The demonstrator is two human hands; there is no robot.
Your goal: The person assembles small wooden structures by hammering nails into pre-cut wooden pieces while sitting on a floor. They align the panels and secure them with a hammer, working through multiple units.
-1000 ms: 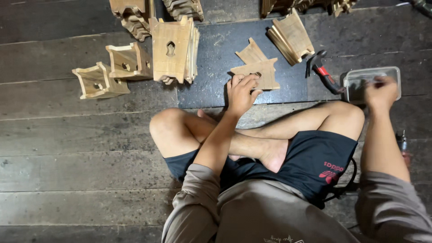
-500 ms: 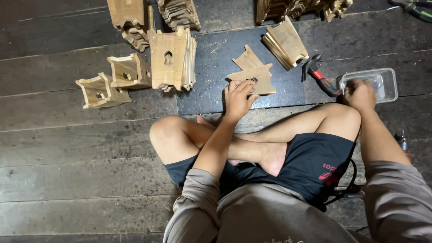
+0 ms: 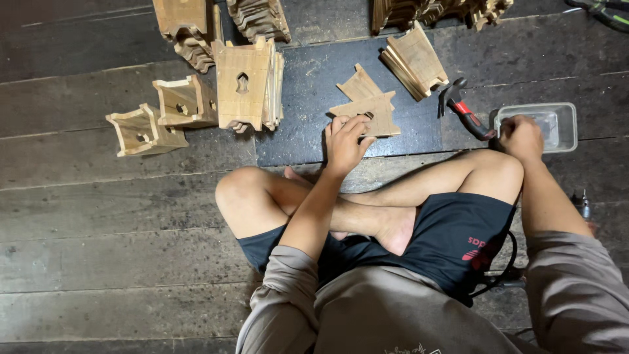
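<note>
Roughly counted
Left hand (image 3: 345, 141): fingers curled on two flat wooden cutouts (image 3: 368, 105)
Right hand (image 3: 521, 136): closed at one clear plastic tub (image 3: 557, 124)
Hammer (image 3: 465, 110): one
Open wooden boxes (image 3: 164, 115): two

The floorboards (image 3: 98, 216) are dark, rough, weathered wood, and the pale wooden cut-outs (image 3: 367, 108) look raw, matt and unvarnished. The small container (image 3: 557, 124) is clear, slightly glossy plastic, while the hammer (image 3: 465, 111) has a dull metal head and a red-and-black grip.
</note>
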